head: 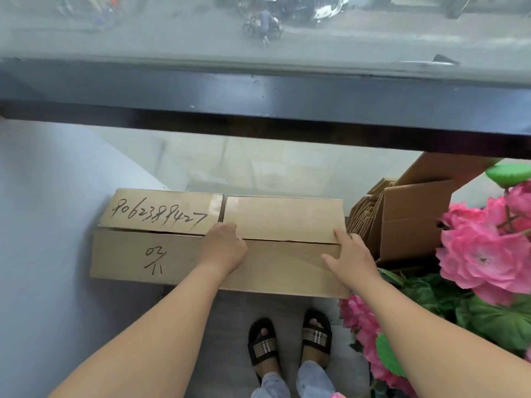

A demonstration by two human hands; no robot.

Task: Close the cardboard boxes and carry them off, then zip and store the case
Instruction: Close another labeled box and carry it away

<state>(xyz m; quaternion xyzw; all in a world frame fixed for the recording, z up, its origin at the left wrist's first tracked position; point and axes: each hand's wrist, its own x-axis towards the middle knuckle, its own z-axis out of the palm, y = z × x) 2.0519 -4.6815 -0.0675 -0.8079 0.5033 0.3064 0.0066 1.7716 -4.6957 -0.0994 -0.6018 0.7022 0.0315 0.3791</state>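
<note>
Cardboard box on floor, flaps shut; left hand curled on top, right hand flat, holding nothing

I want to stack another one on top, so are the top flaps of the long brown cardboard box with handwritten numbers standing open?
No, the flaps of the long brown cardboard box lie folded flat, with both hands on them.

Your cardboard box sits against the window, open carton just right, flowers nearer you.
</note>
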